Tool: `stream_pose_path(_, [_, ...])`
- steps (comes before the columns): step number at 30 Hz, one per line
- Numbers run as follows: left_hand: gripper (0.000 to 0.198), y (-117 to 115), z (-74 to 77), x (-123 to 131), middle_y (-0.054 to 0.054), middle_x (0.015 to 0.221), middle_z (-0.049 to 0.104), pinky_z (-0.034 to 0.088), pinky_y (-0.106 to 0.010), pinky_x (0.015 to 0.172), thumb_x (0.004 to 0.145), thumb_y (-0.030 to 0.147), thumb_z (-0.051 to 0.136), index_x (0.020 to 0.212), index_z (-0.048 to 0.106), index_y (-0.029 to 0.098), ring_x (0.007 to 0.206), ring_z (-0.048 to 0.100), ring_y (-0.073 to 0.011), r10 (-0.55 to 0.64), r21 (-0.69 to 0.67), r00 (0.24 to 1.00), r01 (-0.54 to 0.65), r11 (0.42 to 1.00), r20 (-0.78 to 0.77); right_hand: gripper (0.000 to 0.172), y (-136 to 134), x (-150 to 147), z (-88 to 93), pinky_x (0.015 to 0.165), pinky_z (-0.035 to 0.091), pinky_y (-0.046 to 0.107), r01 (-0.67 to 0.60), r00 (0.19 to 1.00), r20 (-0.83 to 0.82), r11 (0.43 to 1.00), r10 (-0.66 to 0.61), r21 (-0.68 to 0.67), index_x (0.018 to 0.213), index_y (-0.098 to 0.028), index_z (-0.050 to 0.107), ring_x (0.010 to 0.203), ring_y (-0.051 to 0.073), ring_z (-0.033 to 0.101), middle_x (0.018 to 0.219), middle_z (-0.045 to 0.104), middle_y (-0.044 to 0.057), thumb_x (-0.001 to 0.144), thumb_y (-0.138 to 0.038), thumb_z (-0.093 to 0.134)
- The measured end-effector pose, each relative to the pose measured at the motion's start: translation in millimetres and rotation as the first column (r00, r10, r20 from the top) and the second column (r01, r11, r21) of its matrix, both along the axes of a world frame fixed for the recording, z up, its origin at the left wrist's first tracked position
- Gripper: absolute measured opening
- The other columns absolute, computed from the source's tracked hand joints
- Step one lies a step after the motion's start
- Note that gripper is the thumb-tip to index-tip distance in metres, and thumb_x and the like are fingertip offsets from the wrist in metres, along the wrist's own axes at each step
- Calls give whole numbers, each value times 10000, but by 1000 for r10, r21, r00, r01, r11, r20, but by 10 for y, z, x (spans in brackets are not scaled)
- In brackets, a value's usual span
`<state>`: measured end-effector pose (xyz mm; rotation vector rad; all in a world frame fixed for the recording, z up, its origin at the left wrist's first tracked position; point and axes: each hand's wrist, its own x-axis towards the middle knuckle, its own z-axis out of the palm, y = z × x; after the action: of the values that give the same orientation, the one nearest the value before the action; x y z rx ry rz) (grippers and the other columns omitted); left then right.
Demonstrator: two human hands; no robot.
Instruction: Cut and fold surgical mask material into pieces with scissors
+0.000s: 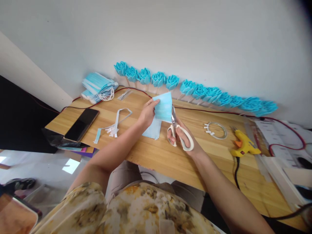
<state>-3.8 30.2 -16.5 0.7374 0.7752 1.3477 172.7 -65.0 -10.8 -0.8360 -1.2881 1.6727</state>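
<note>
My left hand (148, 112) pinches a blue sheet of face mask fabric (163, 107) by its left side and holds it up above the table. Fingers of my right hand (181, 133) pass through the white handles of a pair of scissors (174, 118). The blades point away from me and lie along the sheet's right edge; whether they are cutting into it I cannot tell. Beneath the raised sheet, a second pale blue piece of fabric (153, 129) lies flat on the wooden table (168, 159).
Blue fabric flowers (200, 91) on sticks line the wall. Left are a face mask stack (97, 85), a phone (82, 125) and cut strips (117, 122). To the right lie a tape roll (219, 130) and a yellow glue gun (245, 143). A red-black cable (204, 111) runs behind.
</note>
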Motion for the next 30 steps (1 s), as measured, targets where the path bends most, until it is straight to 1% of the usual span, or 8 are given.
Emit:
stream_pose_path(7, [437, -163, -143, 183, 3, 756, 537, 422, -301, 802, 897, 632, 614, 808, 539, 211, 835, 542, -177, 324, 231, 891, -259, 938, -317, 797, -55, -64, -71, 470, 388, 266, -47, 999, 4, 999, 47, -11, 1545, -284, 333, 536, 138, 475, 759, 661, 6, 892, -617, 646])
stream_pose_path(13, [389, -126, -163, 142, -17, 846, 539, 402, -318, 876, 919, 583, 624, 840, 528, 215, 917, 509, -191, 423, 234, 844, -360, 903, -330, 807, -68, -65, -65, 504, 412, 276, -77, 996, -39, 997, 77, -13, 1548, -271, 314, 549, 135, 465, 768, 650, 1, 901, -658, 602])
stream_pose_path(17, [319, 14, -39, -41, -6, 832, 543, 439, -295, 841, 972, 505, 573, 847, 547, 213, 863, 529, -164, 525, 246, 785, -466, 850, -329, 944, 52, 174, 49, 500, 410, 280, -119, 953, 279, 993, 121, -24, 1591, -256, 271, 548, 145, 513, 811, 685, 18, 837, -653, 678])
stream_pose_path(19, [272, 57, 29, -103, 0, 821, 556, 447, -269, 809, 993, 429, 558, 848, 552, 199, 828, 532, -140, 562, 255, 772, -503, 826, -298, 907, 144, 327, 93, 553, 446, 295, 36, 807, 584, 995, -84, 93, 1565, -271, 350, 608, 177, 586, 804, 704, 18, 805, -570, 744])
stream_pose_path(21, [275, 53, 76, -110, 2, 818, 586, 455, -252, 759, 975, 451, 581, 894, 582, 188, 794, 547, -130, 459, 247, 852, -401, 882, -252, 772, 227, 448, 105, 708, 508, 362, 116, 497, 798, 938, -340, 328, 1487, -266, 477, 814, 251, 682, 987, 753, 74, 800, -467, 765])
stream_pose_path(24, [394, -27, 100, -42, 13, 790, 614, 452, -234, 691, 850, 556, 708, 927, 625, 178, 741, 560, -123, 176, 225, 952, -119, 967, -251, 526, 294, 527, 76, 847, 512, 445, -17, 122, 899, 905, -420, 425, 1348, -175, 615, 1007, 355, 702, 1109, 760, 162, 846, -310, 694])
stream_pose_path(26, [467, -95, 104, 10, 21, 758, 614, 442, -223, 656, 751, 594, 779, 879, 629, 171, 707, 553, -113, 29, 215, 958, 35, 976, -285, 464, 301, 534, 60, 898, 508, 444, -130, 58, 903, 894, -425, 429, 1321, -152, 649, 1069, 366, 698, 1153, 752, 184, 869, -257, 655])
stream_pose_path(30, [489, -180, 136, 52, 22, 726, 605, 413, -211, 612, 698, 601, 802, 804, 621, 159, 668, 531, -96, -92, 229, 936, 177, 957, -339, 401, 260, 583, 111, 862, 527, 426, -239, 74, 896, 864, -439, 443, 1315, -198, 688, 1053, 349, 718, 1153, 764, 163, 941, -262, 557])
